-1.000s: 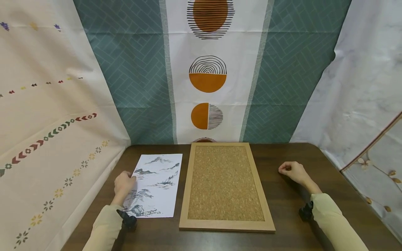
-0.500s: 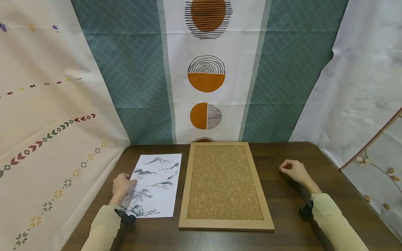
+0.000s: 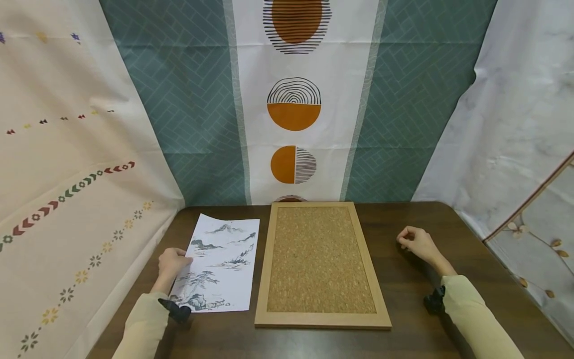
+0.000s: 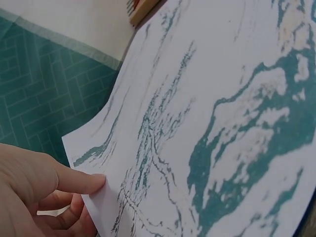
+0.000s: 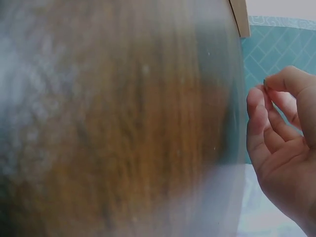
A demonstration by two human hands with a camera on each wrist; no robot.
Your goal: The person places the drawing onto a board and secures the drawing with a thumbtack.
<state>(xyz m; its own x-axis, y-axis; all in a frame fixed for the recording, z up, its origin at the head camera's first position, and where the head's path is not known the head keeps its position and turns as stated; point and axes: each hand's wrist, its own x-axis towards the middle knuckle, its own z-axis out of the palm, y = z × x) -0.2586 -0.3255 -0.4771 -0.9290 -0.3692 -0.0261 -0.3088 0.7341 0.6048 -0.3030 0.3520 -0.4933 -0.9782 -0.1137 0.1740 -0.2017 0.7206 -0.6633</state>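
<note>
At lower left of the frame, the left hand (image 3: pixel 172 264) pinches the ink-landscape print (image 3: pixel 224 267) by its left edge between thumb and fingers (image 4: pixel 54 201); its long axis runs up the frame, peaks topmost. The right hand (image 3: pixel 420 244) curls loosely, holding nothing.

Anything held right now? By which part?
Left hand pinches the ink landscape print by its long left edge, head view. Right hand: can't tell whether it pinches anything small.
</note>
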